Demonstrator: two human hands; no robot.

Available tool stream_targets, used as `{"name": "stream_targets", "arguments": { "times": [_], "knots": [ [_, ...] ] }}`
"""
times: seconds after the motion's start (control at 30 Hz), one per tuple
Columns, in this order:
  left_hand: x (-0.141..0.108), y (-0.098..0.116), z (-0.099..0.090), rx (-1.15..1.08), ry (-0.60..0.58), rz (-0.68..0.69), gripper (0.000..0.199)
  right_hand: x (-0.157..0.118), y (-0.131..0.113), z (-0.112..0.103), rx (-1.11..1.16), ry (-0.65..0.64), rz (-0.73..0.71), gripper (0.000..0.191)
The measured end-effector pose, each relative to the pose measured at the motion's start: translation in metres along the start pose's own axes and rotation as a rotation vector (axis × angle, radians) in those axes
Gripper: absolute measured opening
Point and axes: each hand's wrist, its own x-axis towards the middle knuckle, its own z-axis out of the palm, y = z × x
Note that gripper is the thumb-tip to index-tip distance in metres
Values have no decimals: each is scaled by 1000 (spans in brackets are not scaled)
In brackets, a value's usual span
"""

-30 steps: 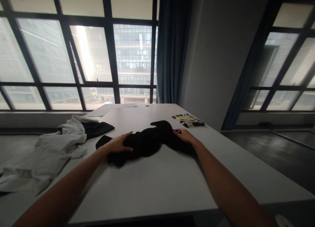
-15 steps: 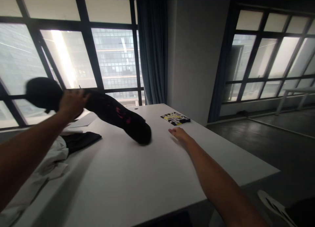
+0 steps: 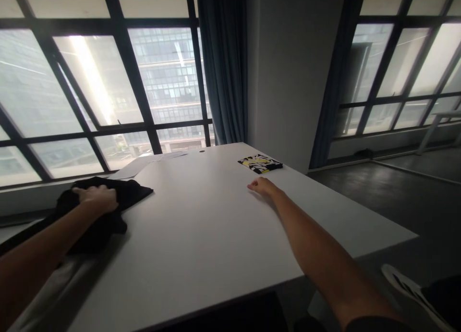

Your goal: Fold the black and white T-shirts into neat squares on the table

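At the left side of the white table, my left hand presses into a crumpled black garment, its fingers closed on the cloth. The garment lies in a heap over other clothing, and its black folds run off toward the lower left. Pale fabric shows underneath, close to my left forearm. My right hand rests low over the right part of the tabletop with its fingers curled together and nothing visible in them. Just beyond it lies a flat black, white and yellow patterned item, apart from the fingers.
White paper sheets lie at the table's far left, by the windows. A dark blue curtain and a grey pillar stand behind the table. At the lower right, a shoe with dark stripes shows on the floor.
My left hand has lowered the black garment from above the table onto the clothes at the left. It has gone from a long hanging shape to a heap. My right hand has barely moved.
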Motion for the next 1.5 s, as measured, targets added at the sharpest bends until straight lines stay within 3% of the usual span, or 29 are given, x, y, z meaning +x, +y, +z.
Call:
{"name": "stream_targets", "arguments": {
  "times": [0.07, 0.1, 0.23, 0.3, 0.37, 0.5, 0.67, 0.8, 0.9, 0.97, 1.03, 1.1, 1.2, 1.3, 1.4, 1.5],
  "knots": [
    [-12, 16, 14, 167, -190, -26, 28, 3, -1, 2, -99, -3, 8, 44],
    [-19, 28, 23, 160, -261, 25, 28, 6, -2, 3, -151, 2, 12, 48],
    [-42, 83, 59, 22, -357, 187, 30, 25, -3, 10, -356, 20, 75, 60],
    [-46, 99, 71, -46, -355, 287, 32, 37, 0, 13, -409, 11, 129, 68],
    [-47, 103, 79, -87, -335, 318, 31, 51, 5, 15, -422, -2, 173, 77],
    [-50, 90, 92, -145, -322, 230, 29, 74, 19, 15, -427, -7, 180, 84],
    [-54, 84, 103, -203, -326, 189, 28, 84, 15, 11, -408, 28, 104, 64],
    [-52, 87, 102, -193, -328, 171, 29, 66, -21, 18, -294, -33, -91, 37],
    [-52, 87, 101, -194, -332, 173, 32, 37, -60, 28, -132, -181, -315, 37],
    [-52, 88, 101, -200, -334, 170, 35, 15, -82, 29, 57, -350, -537, 46],
    [-52, 91, 99, -229, -359, 166, 40, -5, -98, 22, 145, -353, -616, 51],
    [-52, 98, 95, -279, -416, 174, 47, -19, -103, 11, 52, -289, -589, 58],
    [-53, 115, 88, -311, -514, 212, 63, -29, -95, 2, -188, -251, -434, 66],
    [-58, 131, 85, -286, -509, 236, 60, -33, -86, 8, -307, -178, -345, 45],
    [-67, 142, 85, -299, -417, 234, 50, -37, -91, 23, -214, -7, -362, 22],
    [-74, 149, 85, -343, -343, 233, 51, -44, -111, 37, 100, 40, -422, 27]
  ]
}}
